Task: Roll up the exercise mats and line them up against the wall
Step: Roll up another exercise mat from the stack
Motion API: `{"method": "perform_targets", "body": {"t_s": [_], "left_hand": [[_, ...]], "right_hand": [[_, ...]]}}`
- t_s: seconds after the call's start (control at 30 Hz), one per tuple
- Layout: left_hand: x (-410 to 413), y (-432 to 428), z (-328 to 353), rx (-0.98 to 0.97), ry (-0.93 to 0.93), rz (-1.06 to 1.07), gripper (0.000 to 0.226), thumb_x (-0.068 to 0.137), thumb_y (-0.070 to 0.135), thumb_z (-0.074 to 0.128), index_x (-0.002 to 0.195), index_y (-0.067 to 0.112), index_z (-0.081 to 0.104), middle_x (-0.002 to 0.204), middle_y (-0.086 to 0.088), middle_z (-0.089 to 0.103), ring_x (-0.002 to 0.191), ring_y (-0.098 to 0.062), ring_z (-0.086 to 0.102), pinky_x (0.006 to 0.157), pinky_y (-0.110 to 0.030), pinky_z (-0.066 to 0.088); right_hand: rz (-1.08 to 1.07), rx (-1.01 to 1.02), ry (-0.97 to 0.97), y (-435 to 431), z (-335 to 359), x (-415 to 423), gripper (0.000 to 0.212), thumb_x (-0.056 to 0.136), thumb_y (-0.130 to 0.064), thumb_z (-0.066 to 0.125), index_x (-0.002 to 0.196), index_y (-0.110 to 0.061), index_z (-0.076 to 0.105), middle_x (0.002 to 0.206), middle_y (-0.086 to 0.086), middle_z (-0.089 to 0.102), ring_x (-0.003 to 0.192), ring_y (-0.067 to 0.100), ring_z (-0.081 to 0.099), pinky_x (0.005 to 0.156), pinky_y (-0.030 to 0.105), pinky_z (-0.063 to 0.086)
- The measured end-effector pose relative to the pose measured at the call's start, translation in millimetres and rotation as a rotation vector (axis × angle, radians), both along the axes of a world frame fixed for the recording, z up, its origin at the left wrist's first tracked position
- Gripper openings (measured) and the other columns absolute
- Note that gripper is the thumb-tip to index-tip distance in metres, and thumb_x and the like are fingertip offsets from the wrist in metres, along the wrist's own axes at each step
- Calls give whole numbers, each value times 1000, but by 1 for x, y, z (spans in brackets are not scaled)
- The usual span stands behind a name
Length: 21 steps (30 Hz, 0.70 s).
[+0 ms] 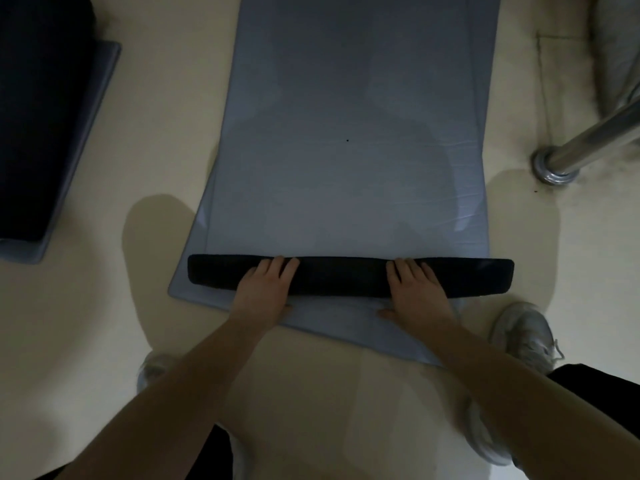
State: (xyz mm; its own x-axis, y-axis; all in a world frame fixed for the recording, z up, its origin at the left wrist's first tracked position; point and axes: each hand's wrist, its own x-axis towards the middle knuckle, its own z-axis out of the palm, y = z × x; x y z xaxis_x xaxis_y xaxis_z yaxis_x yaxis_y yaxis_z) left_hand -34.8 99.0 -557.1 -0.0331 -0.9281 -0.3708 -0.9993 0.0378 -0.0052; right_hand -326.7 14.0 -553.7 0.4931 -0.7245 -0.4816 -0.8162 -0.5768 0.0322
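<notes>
Fingers lie close together, pressed flat over the dark roll, thumbs poking out near-side. Left hand and right hand sit well apart. The roll crosses the blue mat at its near end, the rest lying flat on the floor.
</notes>
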Motion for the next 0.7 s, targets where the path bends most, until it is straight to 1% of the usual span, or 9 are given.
{"method": "perform_targets", "body": {"t_s": [0.07, 0.17, 0.27, 0.37, 0.4, 0.47, 0.53, 0.6, 0.7], "left_hand": [[-3, -7, -7, -19, -10, 3, 89, 53, 40, 94, 130, 12, 60, 113, -14, 64, 95, -34, 63, 77, -43, 55], [-8, -4, -19, -77, 1, 13, 72, 68, 44, 87, 126, 10, 63, 114, -16, 64, 102, -39, 62, 86, -49, 52], [0, -1, -28, -207, 33, -32, 54, 92, 45, 60, 127, 4, 61, 118, -16, 65, 107, -38, 62, 95, -48, 50], [14, -27, -17, -306, 124, -11, 50, 97, 50, 40, 103, 8, 67, 87, -9, 69, 72, -28, 65, 65, -34, 49], [20, -43, -10, -263, 144, 12, 48, 98, 52, 39, 99, 12, 64, 78, -6, 67, 64, -25, 62, 57, -31, 44], [32, -75, -2, -108, 179, 64, 43, 99, 57, 36, 100, 18, 56, 75, -2, 63, 61, -21, 56, 54, -31, 37], [42, -106, 0, -27, 177, 89, 48, 98, 60, 32, 102, 19, 57, 76, -3, 63, 63, -20, 54, 57, -33, 40], [44, -129, -4, 4, 100, 119, 53, 98, 64, 28, 103, 22, 61, 79, -4, 64, 71, -22, 57, 72, -36, 43], [33, -147, -16, -87, -112, 193, 53, 98, 64, 30, 105, 24, 64, 99, -8, 66, 97, -30, 57, 95, -47, 34]], "right_hand": [[-20, -16, -16, -3, -9, 0, 92, 63, -45, 91, 134, 4, 58, 126, 25, 62, 117, 42, 60, 107, 55, 43], [-13, -57, -70, -11, -17, 0, 61, 68, -21, 86, 121, 2, 65, 111, 22, 67, 99, 40, 66, 99, 54, 48], [77, -8, -168, -28, -16, -9, 57, 80, -35, 75, 124, -1, 65, 110, 21, 68, 96, 39, 68, 98, 51, 49], [22, 156, -203, -63, 8, -9, 54, 98, -52, 49, 137, -15, 53, 116, 11, 67, 99, 30, 66, 90, 41, 52], [-4, 185, -195, -76, 14, -7, 50, 100, -55, 46, 135, -21, 49, 109, 6, 67, 92, 25, 65, 85, 40, 54], [-48, 228, -162, -106, 21, 1, 44, 98, -61, 42, 126, -27, 47, 90, 0, 62, 79, 18, 60, 78, 41, 54], [-61, 228, -122, -132, 21, 7, 49, 96, -67, 37, 120, -27, 52, 88, 1, 63, 80, 20, 59, 80, 41, 54], [-69, 157, -34, -150, 16, 11, 58, 93, -75, 30, 115, -29, 58, 95, 3, 67, 86, 22, 62, 87, 41, 50], [-96, -133, 5, -160, 7, 25, 59, 93, -73, 35, 113, -26, 63, 107, 8, 64, 100, 29, 58, 95, 46, 40]]}}
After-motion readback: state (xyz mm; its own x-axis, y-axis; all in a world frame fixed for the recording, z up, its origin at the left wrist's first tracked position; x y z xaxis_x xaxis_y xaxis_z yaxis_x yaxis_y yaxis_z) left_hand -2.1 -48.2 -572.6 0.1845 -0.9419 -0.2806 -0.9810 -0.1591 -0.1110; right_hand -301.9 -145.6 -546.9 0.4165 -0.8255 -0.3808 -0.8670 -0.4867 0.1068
